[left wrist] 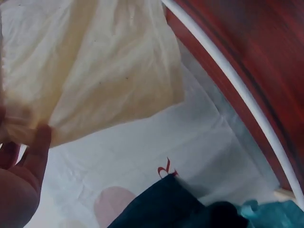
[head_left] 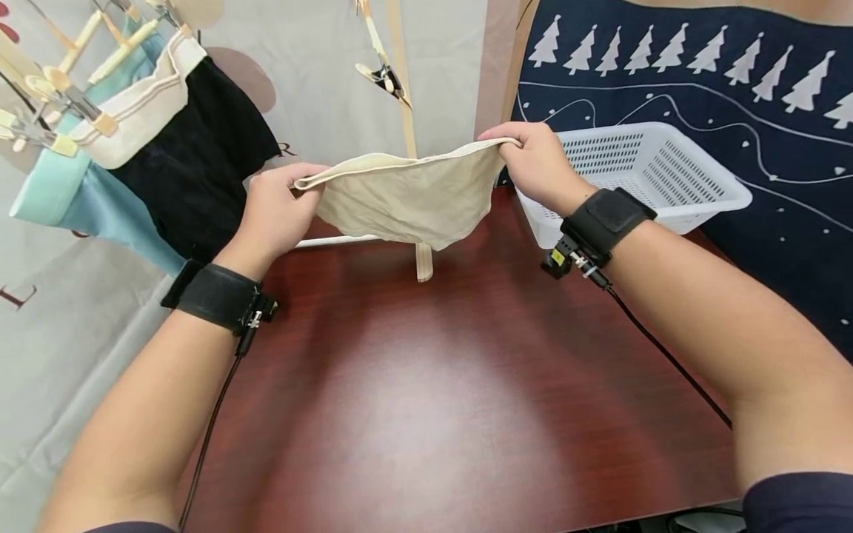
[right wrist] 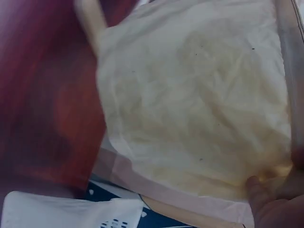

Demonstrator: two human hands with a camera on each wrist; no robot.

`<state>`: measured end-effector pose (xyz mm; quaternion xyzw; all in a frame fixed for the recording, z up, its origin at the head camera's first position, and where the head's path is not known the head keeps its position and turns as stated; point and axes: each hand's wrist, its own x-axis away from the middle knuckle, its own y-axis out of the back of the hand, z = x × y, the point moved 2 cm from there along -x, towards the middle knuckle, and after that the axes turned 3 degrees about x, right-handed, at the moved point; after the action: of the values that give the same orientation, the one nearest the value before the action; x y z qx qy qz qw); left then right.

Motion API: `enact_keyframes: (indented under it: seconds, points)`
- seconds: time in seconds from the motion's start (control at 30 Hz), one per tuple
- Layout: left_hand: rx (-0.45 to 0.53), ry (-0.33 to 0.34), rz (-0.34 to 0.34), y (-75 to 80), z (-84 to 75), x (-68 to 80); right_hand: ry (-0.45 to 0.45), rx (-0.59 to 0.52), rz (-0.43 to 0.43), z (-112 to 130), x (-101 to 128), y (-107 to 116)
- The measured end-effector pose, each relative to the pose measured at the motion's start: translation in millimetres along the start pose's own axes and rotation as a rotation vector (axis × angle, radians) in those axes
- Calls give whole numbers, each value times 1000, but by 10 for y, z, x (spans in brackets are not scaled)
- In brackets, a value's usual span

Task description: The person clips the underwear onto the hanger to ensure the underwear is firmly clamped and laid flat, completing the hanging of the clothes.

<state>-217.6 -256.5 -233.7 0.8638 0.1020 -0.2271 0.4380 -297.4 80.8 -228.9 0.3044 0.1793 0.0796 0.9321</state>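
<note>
Both hands hold a beige cloth [head_left: 413, 196] stretched between them above the table, its hemmed top edge pulled sideways and the rest hanging down. My left hand [head_left: 280, 211] pinches the left top corner between thumb and fingers. At the opposite corner, my right hand [head_left: 541, 164] grips the same edge. In the left wrist view the cloth [left wrist: 109, 71] hangs in soft folds beside the thumb. The right wrist view shows the cloth [right wrist: 194, 99] spread broad and wrinkled, with the right fingers [right wrist: 259, 190] at its lower corner.
To the left, a black garment [head_left: 200, 141] with a cream band and a blue garment [head_left: 60, 192] hang from clips [head_left: 87, 111]. Another clip [head_left: 386, 78] dangles at the back centre. A white plastic basket [head_left: 693, 166] stands right on the dark red table [head_left: 426, 385]. Behind the cloth is a wooden strip [head_left: 424, 263].
</note>
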Motion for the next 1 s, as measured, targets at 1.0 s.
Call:
enact_keyframes:
  seconds: [1.0]
  points:
    - [-183,-125,821,-502,55,1698,257,425,573,-733,1721,-622]
